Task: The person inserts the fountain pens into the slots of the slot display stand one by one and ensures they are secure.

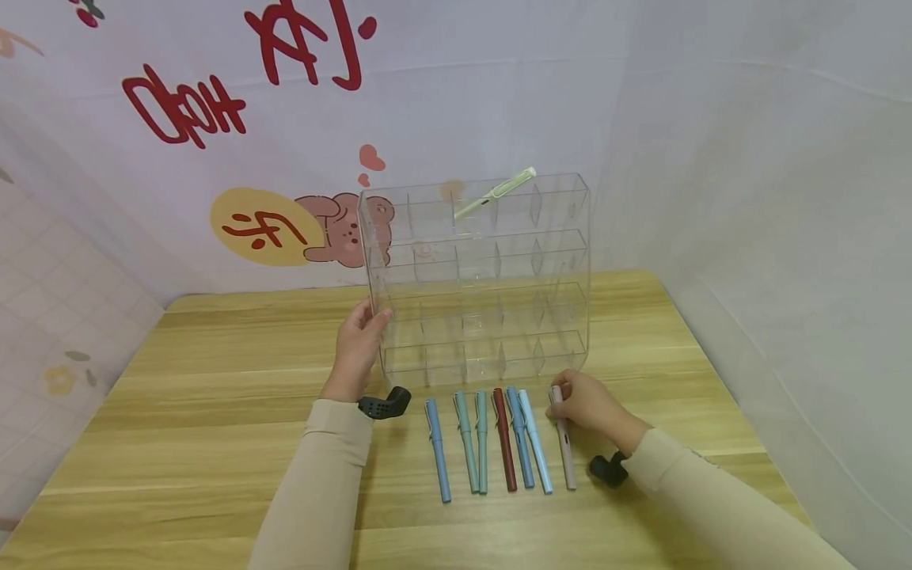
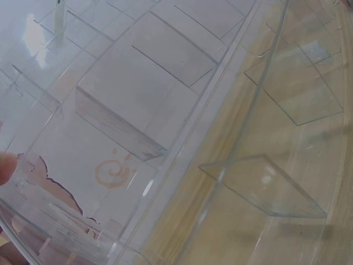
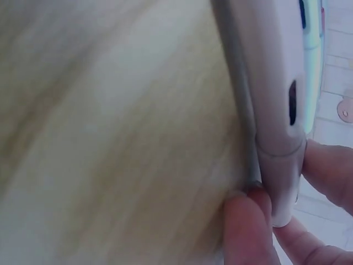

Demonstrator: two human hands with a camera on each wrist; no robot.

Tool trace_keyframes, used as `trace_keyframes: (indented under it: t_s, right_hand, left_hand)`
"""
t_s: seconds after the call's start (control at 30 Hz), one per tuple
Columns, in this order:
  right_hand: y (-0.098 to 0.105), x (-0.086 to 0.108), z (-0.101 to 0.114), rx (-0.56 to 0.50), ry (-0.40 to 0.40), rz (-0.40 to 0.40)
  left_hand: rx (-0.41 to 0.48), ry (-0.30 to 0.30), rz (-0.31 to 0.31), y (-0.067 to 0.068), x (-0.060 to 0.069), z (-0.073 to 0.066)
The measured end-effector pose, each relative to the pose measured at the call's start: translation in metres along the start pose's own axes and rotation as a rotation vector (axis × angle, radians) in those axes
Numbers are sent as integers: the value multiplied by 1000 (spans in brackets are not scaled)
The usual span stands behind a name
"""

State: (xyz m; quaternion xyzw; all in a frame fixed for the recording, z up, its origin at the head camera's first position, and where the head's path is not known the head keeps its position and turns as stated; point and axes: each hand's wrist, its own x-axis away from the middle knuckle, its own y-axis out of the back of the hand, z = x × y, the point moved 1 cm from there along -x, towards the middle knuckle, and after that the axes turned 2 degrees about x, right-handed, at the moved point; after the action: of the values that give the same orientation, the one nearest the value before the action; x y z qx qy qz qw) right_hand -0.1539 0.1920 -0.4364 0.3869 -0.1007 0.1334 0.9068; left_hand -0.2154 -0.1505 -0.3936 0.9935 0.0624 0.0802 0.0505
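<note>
A clear acrylic compartment rack stands upright on the table, its rows split by small dividers. My left hand grips its left side near the bottom; in the left wrist view a fingertip shows at that edge. One pale green pen leans in the top row, its capped end sticking out above the rim. My right hand pinches the clip end of a pinkish-grey pen at the right of a row of pens. In the right wrist view, thumb and fingers close about that pen's end.
Left of the held pen lie a light blue pen, a blue pen, a dark red pen, two green pens and another blue pen. A printed curtain hangs behind the wooden table.
</note>
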Motion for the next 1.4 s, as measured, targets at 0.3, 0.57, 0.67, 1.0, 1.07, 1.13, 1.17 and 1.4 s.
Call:
trace_keyframes:
  t_s: [0.3, 0.57, 0.67, 1.0, 1.07, 1.13, 1.17, 1.4]
  right_hand:
    - [5, 0, -3, -86, -10, -7]
    - [11, 3, 4, -149, -6, -56]
    - [15, 6, 6, -208, -1, -60]
    - [39, 16, 25, -367, 70, -107]
    - [45, 18, 29, -380, 72, -132]
    - [51, 19, 32, -400, 74, -157]
    - [54, 20, 33, -408, 75, -170]
    - [76, 23, 44, -453, 89, -251]
  left_hand:
    - [-5, -2, -9, 0, 0, -1]
    - [-3, 1, -5, 0, -1, -1]
    - [-2, 6, 0, 0, -1, -1]
    - [-7, 6, 3, 0, 2, -3]
    - [-5, 2, 3, 0, 2, -3]
    - [-2, -2, 2, 0, 2, -3]
    - [-3, -3, 1, 0, 2, -3]
    - [-9, -5, 0, 0, 1, -2]
